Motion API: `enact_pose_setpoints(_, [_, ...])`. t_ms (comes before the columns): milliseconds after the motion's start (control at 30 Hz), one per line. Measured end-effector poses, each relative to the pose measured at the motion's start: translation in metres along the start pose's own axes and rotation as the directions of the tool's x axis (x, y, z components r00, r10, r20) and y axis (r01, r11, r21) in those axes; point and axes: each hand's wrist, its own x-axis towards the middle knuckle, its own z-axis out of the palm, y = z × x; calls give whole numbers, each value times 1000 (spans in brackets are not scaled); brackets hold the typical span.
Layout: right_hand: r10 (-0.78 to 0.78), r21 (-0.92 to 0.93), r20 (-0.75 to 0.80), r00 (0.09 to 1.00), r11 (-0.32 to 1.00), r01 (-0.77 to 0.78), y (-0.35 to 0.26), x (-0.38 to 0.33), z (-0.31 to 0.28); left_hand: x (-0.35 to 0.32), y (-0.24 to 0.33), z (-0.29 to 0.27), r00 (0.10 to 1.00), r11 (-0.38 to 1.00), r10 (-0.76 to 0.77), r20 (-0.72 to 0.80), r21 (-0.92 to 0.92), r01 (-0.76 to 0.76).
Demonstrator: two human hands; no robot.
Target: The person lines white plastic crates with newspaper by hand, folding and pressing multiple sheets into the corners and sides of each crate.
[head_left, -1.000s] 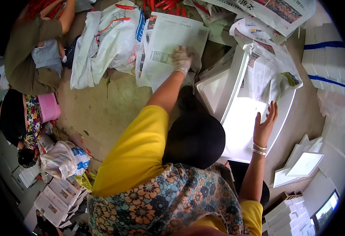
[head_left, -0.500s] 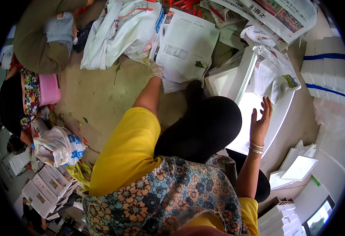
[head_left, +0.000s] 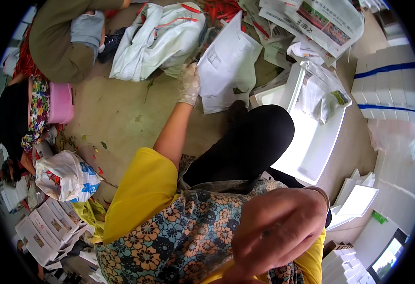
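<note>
My left hand [head_left: 189, 85], in a pale thin glove, is closed on the left edge of a newspaper sheet [head_left: 228, 61]. The sheet is lifted and bent along that side, and a small green leaf [head_left: 237, 90] lies at its lower part. Large and close to the camera is my bare right hand [head_left: 283, 227], with a bracelet at the wrist. Its fingers are curled downward and pressed together; the fingertips are hidden, so what they hold, if anything, does not show. Right of my knee stands an open white foam box [head_left: 311, 156], with newspaper [head_left: 323, 92] draped over its far end.
A white sack [head_left: 162, 42] lies ahead, beside red chili peppers [head_left: 219, 9]. More newspapers [head_left: 321, 23] are at the far right. Strapped white foam boxes [head_left: 382, 85] stand on the right. Another person [head_left: 60, 42] sits far left, near a pink stool [head_left: 61, 104].
My right hand has come from above the foam box back toward the camera, and its spread fingers have curled. The newspaper's left edge has risen in my left hand.
</note>
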Motion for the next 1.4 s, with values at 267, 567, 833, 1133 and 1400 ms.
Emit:
enact_pose_setpoints(267, [40,-501,-856,515,177,-847,-2,5,-76,-6,124,-88,953,888,255,-161,-350,-297])
enact_pose_setpoints(567, [-83,-209,-978,191,375,-903,45,-66,-193,-30,217,-121,749,753,635,189,-369,-546])
enact_pose_setpoints(833, [-216,-577,-773,597,-152,-802,-27,-46,-143,37,300,-74,666,530,557,496,-830,176])
enact_pose_setpoints(1133, [-172,-301,-945,277,137,-944,-73,-112,-110,3,314,-34,381,430,895,233,-685,-589])
enact_pose_setpoints(1400, [-289,-364,-922,257,427,-828,-62,-130,-102,-21,316,-21,556,188,816,159,-982,3])
